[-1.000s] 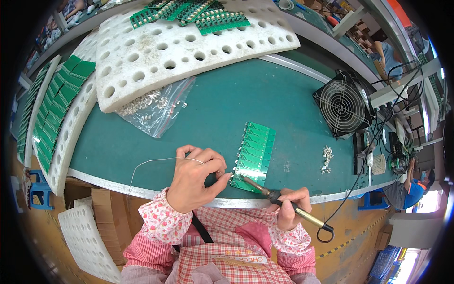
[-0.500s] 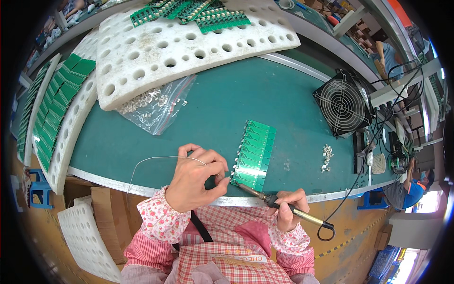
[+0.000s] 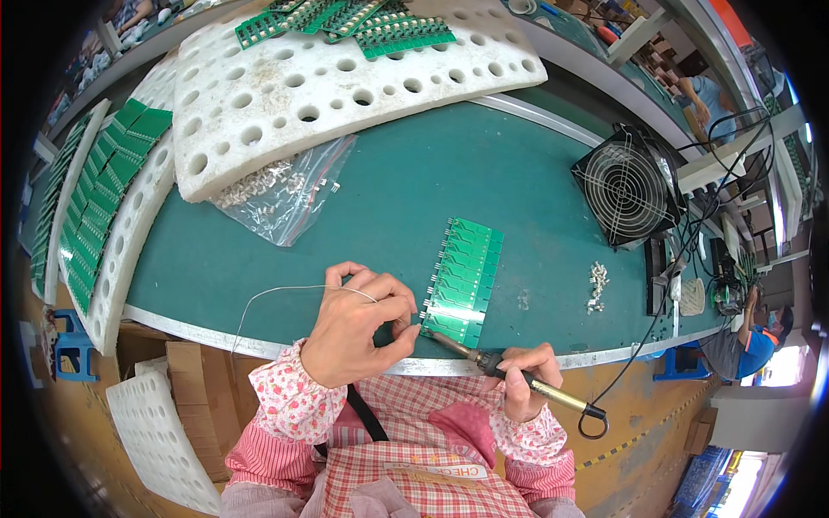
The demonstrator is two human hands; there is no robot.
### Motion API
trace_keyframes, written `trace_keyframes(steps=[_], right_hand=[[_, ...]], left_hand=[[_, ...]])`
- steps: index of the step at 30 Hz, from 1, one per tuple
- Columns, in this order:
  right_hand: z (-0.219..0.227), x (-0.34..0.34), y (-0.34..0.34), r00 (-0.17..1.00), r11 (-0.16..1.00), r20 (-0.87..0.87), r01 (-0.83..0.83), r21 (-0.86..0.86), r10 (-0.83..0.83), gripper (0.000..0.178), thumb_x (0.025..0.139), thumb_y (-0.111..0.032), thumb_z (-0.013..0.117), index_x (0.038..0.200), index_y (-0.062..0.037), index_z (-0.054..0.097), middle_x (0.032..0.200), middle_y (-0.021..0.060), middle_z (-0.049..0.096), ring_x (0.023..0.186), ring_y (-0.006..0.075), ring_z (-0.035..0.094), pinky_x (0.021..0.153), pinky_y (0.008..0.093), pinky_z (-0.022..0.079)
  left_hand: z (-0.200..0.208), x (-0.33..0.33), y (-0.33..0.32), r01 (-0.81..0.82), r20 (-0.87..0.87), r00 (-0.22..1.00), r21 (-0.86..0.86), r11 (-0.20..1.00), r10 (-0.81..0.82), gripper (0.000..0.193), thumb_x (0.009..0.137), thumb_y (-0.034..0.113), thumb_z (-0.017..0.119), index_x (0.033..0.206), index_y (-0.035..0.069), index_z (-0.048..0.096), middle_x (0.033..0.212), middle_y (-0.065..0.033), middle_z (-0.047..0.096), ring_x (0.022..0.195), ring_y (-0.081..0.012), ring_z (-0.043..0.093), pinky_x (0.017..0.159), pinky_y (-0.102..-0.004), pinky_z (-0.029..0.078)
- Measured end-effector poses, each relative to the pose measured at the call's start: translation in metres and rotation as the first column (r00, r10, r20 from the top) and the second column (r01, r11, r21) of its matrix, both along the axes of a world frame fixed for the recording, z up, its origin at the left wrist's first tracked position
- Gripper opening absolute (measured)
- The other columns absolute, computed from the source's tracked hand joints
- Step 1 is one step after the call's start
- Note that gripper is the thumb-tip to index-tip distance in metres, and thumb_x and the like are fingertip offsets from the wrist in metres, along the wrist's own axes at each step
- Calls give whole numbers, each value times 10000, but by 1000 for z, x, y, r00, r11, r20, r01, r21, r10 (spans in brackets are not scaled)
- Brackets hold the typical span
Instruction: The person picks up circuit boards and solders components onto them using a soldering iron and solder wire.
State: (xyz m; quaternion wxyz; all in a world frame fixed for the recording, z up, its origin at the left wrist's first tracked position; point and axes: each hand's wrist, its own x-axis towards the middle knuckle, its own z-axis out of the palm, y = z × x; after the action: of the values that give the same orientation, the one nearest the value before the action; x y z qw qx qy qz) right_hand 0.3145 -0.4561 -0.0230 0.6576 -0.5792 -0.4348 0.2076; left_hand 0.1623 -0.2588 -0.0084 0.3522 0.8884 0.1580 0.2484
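Observation:
A green circuit board panel (image 3: 465, 281) lies flat on the green bench mat, with a row of small pale connectors along its left edge. My right hand (image 3: 527, 377) is closed round a soldering iron (image 3: 553, 393), whose tip reaches the panel's near left corner. Thin solder wire (image 3: 275, 289) is pinched in my left hand (image 3: 363, 326); it loops out to the left and hangs over the bench edge. The left fingertips are close beside the iron's tip and the panel's corner. Exactly what the tip touches is too small to tell.
A white foam slab (image 3: 345, 95) bearing populated boards stands at the back, over a plastic bag of small connectors (image 3: 289, 194). More boards (image 3: 112, 190) stand at left. A black fan (image 3: 626, 186) and loose connectors (image 3: 598, 287) are at right. A person (image 3: 747, 345) sits far right.
The soldering iron and my right hand have shifted very slightly left. My left hand holds almost still, and the panel stays in place.

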Motion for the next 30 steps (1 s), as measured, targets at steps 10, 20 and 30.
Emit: trace_keyframes(steps=[10,20,30], right_hand=[[0,2,0,998,1000,62,-15,6,15,106,879,-66,586,854,19,528,632,115,613,496,155,629,448,257,500],[1,3,1,997,1000,77,-26,-4,27,109,877,-74,584,848,14,525,617,115,609,487,156,623,448,257,498],[0,0,-3,995,1000,-101,22,-2,-22,142,898,-106,584,890,16,511,642,120,611,511,138,613,458,247,490]], left_hand=[[-2,1,-2,-2,-9,1000,21,1000,2,231,683,110,721,580,112,514,852,25,638,752,-175,545,902,-381,316],[-1,1,-1,-5,-19,1000,51,999,6,225,696,113,713,589,111,516,850,21,631,754,-175,541,891,-378,316],[-2,0,-1,1,22,1000,21,1000,-1,101,731,106,686,715,100,586,799,26,573,751,-175,549,888,-396,323]])
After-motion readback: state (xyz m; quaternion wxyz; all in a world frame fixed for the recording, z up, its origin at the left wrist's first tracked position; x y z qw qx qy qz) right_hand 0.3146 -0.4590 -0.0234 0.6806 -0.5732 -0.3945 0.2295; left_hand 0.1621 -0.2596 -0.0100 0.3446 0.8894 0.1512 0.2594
